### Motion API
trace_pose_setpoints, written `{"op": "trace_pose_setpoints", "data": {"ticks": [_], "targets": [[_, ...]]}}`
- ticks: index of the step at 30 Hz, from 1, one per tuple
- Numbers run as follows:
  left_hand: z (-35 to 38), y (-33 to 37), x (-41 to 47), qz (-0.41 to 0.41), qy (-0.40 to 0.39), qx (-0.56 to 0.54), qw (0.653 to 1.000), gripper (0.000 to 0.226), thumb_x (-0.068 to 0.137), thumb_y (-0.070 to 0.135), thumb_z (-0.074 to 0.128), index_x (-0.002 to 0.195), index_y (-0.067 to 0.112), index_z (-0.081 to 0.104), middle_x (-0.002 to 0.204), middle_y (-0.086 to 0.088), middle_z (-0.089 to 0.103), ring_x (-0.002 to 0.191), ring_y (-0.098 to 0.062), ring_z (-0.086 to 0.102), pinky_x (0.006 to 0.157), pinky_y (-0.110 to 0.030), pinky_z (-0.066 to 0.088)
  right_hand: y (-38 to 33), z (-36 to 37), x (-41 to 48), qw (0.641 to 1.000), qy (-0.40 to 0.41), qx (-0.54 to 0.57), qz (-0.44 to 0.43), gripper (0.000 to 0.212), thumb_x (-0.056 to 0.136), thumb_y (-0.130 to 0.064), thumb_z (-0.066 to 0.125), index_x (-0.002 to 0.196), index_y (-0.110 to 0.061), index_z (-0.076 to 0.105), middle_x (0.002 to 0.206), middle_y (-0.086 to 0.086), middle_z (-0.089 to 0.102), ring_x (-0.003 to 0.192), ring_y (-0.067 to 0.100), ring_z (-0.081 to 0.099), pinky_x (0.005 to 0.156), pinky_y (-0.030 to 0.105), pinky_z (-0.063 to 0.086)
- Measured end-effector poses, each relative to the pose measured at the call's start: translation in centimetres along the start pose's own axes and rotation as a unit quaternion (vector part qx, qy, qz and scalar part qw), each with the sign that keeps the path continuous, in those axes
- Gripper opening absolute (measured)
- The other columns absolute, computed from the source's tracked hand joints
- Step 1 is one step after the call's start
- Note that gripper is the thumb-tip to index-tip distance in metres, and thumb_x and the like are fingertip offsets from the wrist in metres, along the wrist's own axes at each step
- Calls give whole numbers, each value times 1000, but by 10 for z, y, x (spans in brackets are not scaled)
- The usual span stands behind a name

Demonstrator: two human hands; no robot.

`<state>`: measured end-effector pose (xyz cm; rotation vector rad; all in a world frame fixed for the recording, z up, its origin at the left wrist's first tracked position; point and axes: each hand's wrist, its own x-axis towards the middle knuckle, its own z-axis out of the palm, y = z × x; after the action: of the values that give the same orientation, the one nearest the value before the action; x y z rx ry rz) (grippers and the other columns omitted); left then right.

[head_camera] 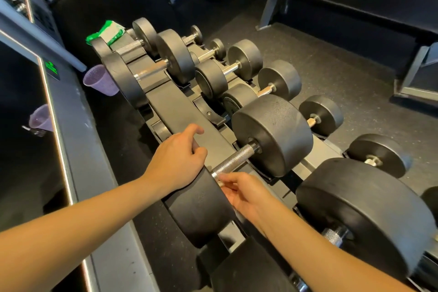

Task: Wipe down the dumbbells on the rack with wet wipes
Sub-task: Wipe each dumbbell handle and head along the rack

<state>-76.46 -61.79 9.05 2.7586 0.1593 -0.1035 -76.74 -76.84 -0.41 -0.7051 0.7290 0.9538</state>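
Location type: gym, free-weights area. Identifying features: a tiered metal rack [166, 102] carries black round-head dumbbells [272, 135] of graded sizes, each with a knurled chrome handle. The floor [343, 73] is dark speckled rubber matting. A black padded bench [343, 0] on a grey steel frame stands beyond the rack's far edge. A framed mirror [21, 125] runs along its left edge.

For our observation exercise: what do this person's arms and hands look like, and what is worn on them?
The left forearm and right forearm are bare; no sleeve shows. The left hand and right hand wear no gloves; no watch, ring or band shows.
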Motion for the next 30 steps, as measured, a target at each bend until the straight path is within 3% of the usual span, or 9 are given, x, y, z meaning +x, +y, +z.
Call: {"op": "trace_pose_setpoints", "data": {"ticks": [5, 9, 12, 14, 19, 22, 24, 28, 30], "targets": [[0, -2, 1, 8, -7, -1, 1000, 38, 97, 23, 54, 136, 26, 52, 80, 8, 66, 75, -6, 62, 72, -22, 50, -13, -1, -4, 987, 107, 85, -81, 11, 89, 13, 65, 97, 7, 68, 81, 16, 69, 73, 21, 68, 65, 27, 62], [-1, -3, 1, 5, -8, 2, 1000, 32, 98, 23, 53, 131, 26, 55, 77, 8, 65, 73, -6, 62, 70, -21, 47, -25, 5, -6, 957, 156, 176, -167, 7, 93, 6, 66, 92, 0, 68, 78, 11, 65, 68, 17, 62, 71, 29, 55], [-1, -3, 0, 6, -15, 10, 1000, 23, 99, 24, 51, 121, 26, 60, 76, 8, 65, 73, -6, 61, 74, -26, 51, -9, 9, -14, 984, 117, 65, -120, 3, 91, 4, 70, 93, 2, 70, 70, 10, 66, 55, 12, 58, 60, 23, 52], [-1, -1, 1, 8, -22, 28, 999, 17, 99, 26, 49, 108, 25, 64, 78, 8, 65, 74, -6, 59, 75, -30, 52, -3, 7, -15, 993, 82, -9, -86, 14, 87, 6, 73, 101, 6, 71, 66, 10, 68, 49, 9, 58, 52, 19, 53], [-1, -3, 5, 4, -90, 31, 995, 38, 97, 28, 50, 62, 15, 57, 54, 0, 47, 50, -10, 46, 53, -27, 39, -25, 4, -4, 972, 165, 64, -157, 10, 88, -2, 76, 95, 4, 72, 67, 10, 66, 51, 12, 57, 50, 20, 54], [2, -8, 7, -5, -119, 16, 993, 43, 95, 31, 50, 57, 12, 52, 52, -1, 38, 47, -12, 37, 49, -29, 35, -29, 3, 2, 955, 211, 75, -193, 15, 91, -10, 76, 81, -1, 69, 65, 8, 64, 53, 13, 55, 53, 22, 52], [2, -10, 9, -12, -129, -1, 992, 42, 95, 29, 50, 57, 11, 52, 52, -1, 36, 47, -13, 37, 51, -33, 36, -24, 2, 0, 966, 194, 34, -168, 15, 91, -10, 75, 81, -1, 70, 63, 6, 63, 51, 11, 53, 53, 22, 49], [2, -7, 9, -18, -123, 13, 992, 41, 92, 29, 50, 54, 16, 44, 52, 0, 33, 48, -14, 36, 52, -36, 34, 2, 2, 0, 993, 70, -64, -77, 11, 90, -5, 74, 98, 2, 73, 69, 9, 68, 49, 9, 54, 47, 20, 48], [0, -6, 8, -22, -124, 11, 992, 41, 91, 28, 50, 53, 16, 42, 52, -1, 32, 49, -15, 35, 51, -37, 33, 6, 4, 3, 991, 78, -71, -83, 8, 92, -6, 73, 96, 1, 73, 66, 8, 67, 46, 9, 53, 45, 19, 47]]}}
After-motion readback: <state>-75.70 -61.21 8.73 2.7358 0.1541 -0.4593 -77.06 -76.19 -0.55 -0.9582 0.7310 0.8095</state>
